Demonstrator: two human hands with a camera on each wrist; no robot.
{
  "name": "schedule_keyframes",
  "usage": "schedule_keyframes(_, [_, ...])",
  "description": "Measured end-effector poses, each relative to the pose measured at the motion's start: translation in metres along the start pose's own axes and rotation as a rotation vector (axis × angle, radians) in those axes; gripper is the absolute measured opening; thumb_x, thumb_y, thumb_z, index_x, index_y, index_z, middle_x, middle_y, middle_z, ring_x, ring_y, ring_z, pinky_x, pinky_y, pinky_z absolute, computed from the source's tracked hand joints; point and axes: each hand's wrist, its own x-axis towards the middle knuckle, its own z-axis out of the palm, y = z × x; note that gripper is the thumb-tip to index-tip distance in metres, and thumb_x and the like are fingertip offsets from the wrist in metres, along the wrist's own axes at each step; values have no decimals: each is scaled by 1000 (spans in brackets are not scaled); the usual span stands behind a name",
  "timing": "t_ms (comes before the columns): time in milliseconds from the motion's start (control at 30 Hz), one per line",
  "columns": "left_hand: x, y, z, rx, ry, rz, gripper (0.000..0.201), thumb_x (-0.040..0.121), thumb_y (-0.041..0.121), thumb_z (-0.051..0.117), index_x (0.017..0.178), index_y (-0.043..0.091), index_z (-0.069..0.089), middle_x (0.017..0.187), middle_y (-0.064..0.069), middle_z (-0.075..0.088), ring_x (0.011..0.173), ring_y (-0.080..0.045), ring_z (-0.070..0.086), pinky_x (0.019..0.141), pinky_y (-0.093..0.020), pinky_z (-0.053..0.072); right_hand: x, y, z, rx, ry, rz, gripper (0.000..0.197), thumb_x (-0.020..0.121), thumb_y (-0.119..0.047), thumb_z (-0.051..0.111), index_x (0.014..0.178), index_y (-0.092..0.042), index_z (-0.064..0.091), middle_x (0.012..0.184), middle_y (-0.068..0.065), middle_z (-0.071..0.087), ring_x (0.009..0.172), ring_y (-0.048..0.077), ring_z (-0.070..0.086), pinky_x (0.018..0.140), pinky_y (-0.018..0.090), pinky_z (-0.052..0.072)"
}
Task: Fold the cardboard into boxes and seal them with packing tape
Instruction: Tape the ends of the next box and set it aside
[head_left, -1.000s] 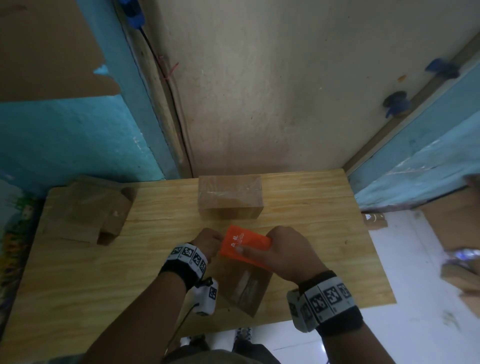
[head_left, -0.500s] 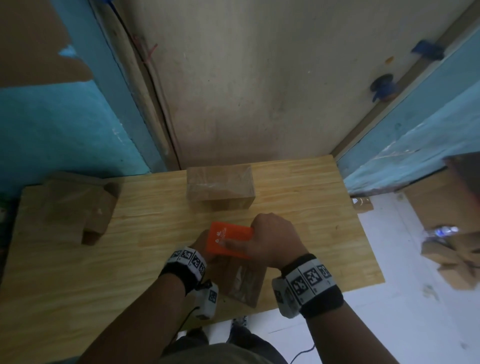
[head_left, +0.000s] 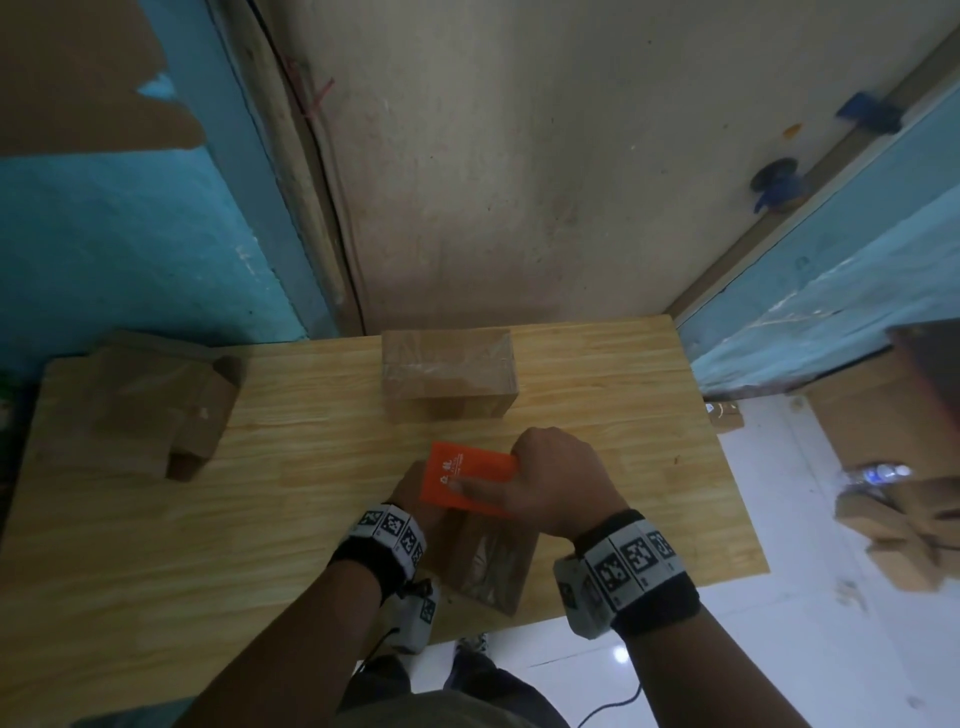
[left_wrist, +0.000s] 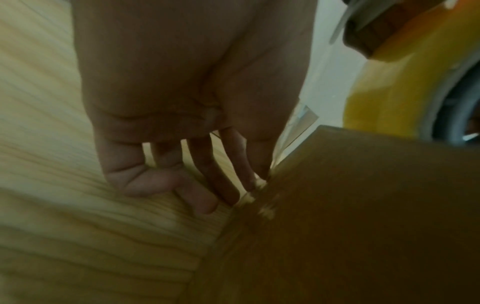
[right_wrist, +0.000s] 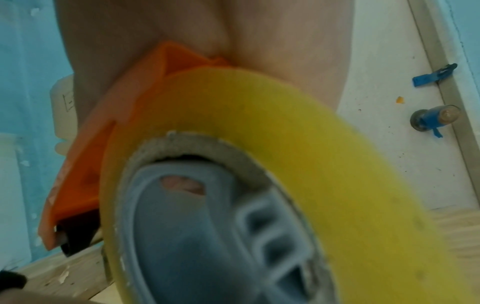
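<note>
— Near the table's (head_left: 156, 545) front edge, what's the R hand (head_left: 550, 483) doing?

— Knuckles up, wrist bent down; fingers wrapped round the orange tape dispenser (head_left: 467, 478), thumb laid flat along its side. Dispenser sits on top of the box (head_left: 493, 561) being sealed. Right wrist view: yellow tape roll (right_wrist: 259, 123) on a grey hub, orange body (right_wrist: 85, 164) gripped from above.

— And the L hand (head_left: 415, 488)?

— Mostly hidden behind the dispenser in the head view. Left wrist view shows it palm down (left_wrist: 182, 82), fingers (left_wrist: 197, 197) extended and slightly parted, tips at the box's far edge (left_wrist: 337, 205) where it meets the tabletop. Looks like steadying contact, not a pinch; thumb not clearly visible.

— Other boxes?

— One taped box (head_left: 447, 374) stands at the table's back edge, well apart from the hands. Unsealed cardboard w/ loose flaps (head_left: 156, 405) lies at the back-left corner. More cardboard (head_left: 883, 415) on the floor to the right.
</note>
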Motion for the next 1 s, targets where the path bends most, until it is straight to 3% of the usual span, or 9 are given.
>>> schedule_keyframes(67, [2,-1,1,-3,4,-13,21,94,21,72,75,23,63,77,-3,66,82,-30,64,88,-53,55,0,0,-1,3,-7,6,81,68,-100,56,61,-19,50,59,-2,57,51,15,54,53,32,39])
schedule_keyframes(200, [-4,7,2,-26,21,9,20,81,43,70,67,28,69,79,-12,70,78,-34,68,78,-49,58,0,-2,-2,3,-9,9,80,69,-99,56,62,-20,49,59,-3,55,51,14,52,53,30,36])
schedule_keyframes(300, [10,-40,6,36,-67,-65,16,91,42,70,88,26,73,89,-2,75,88,-26,72,81,-43,59,-2,-3,-4,15,-6,13,77,72,-95,61,61,-20,47,57,-5,52,49,13,49,52,29,33])
schedule_keyframes(400, [19,-74,6,249,-190,-181,38,88,45,72,116,20,70,120,-4,72,114,-23,68,100,-41,55,-2,-1,-2,21,-4,13,78,70,-96,60,60,-20,47,56,-4,51,49,14,49,52,30,36])
schedule_keyframes(533, [-29,-16,7,225,-181,-17,35,97,3,55,131,13,59,123,-9,66,116,-23,62,104,-39,50,-1,1,-1,22,-3,10,79,69,-98,58,62,-20,48,58,-5,52,50,14,50,53,31,39])
schedule_keyframes(667, [-50,-7,13,-171,-222,-24,56,82,10,69,135,17,57,123,-8,71,114,-22,68,97,-37,56,0,0,0,17,-6,6,80,69,-99,58,62,-19,52,57,-4,53,50,14,52,53,30,42])
schedule_keyframes(767, [-46,-6,27,-145,-196,18,67,72,33,89,132,26,60,121,2,74,113,-13,69,100,-38,55,0,0,0,13,-7,4,80,69,-99,57,62,-19,50,57,-4,52,50,15,51,52,31,41])
schedule_keyframes(867, [-41,-5,40,-122,-83,34,60,68,25,96,120,28,65,114,5,74,104,-4,70,93,-32,56,-2,1,-1,5,-4,-8,80,71,-97,57,62,-19,49,57,-3,52,50,15,51,52,31,39])
schedule_keyframes(1000, [-36,-6,44,-131,-18,-8,71,50,43,97,113,26,69,109,2,76,105,-16,71,97,-45,58,-3,0,-1,-11,-24,3,81,71,-98,56,65,-17,52,61,-2,57,53,15,55,54,31,41])
